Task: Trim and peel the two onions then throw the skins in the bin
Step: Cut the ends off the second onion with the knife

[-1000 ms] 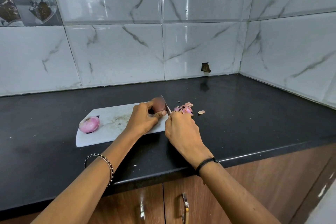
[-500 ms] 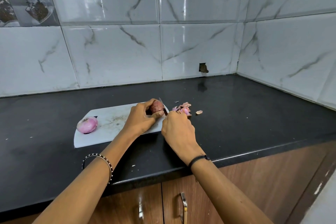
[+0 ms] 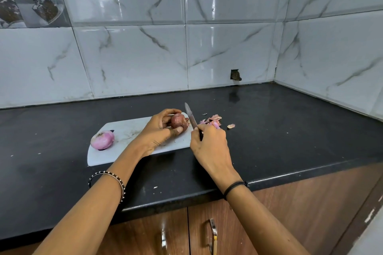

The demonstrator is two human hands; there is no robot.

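Left hand grips the unpeeled onion, fingers curled over the top and thumb against its near side, at the right end of the board. Right hand is closed round the knife handle. The blade points up and away, just right of the onion's root end; contact unclear. Peeled onion sits on the board's left end, well apart. Skins are piled on the counter just beyond the right hand, off the board.
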